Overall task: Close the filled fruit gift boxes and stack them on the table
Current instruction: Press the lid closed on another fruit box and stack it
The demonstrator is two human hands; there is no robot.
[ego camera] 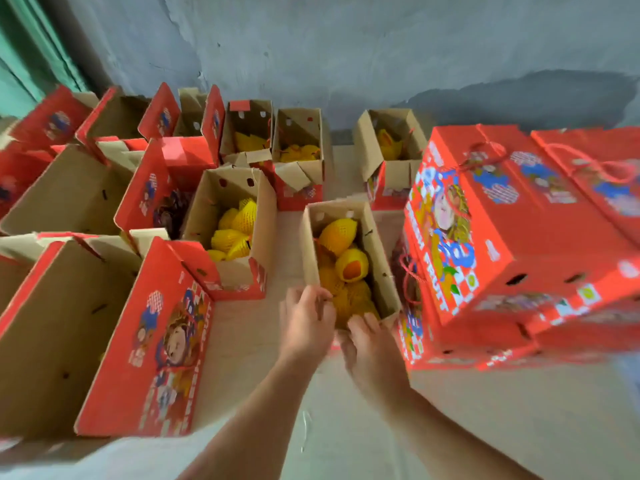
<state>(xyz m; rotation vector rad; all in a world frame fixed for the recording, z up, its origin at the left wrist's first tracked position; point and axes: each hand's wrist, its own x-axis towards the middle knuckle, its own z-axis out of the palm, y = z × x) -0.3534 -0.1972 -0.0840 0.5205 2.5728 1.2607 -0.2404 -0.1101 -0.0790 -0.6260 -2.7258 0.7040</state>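
An open cardboard gift box [379, 258] stands in the middle of the table, filled with fruit in yellow foam nets [341, 258]. My left hand [306, 322] grips the near left corner of that box, fingers curled over its edge. My right hand [369, 348] holds the near end of the box from below and in front, fingers bent against the wall. At the right rises a stack of closed red gift boxes [519, 230] with red cord handles.
Several more open boxes with yellow-netted fruit [232, 230] stand behind and to the left, their red lids [149, 341] standing up. A grey wall [346, 46] runs behind the table [346, 427]. The closed stack crowds the held box's right side.
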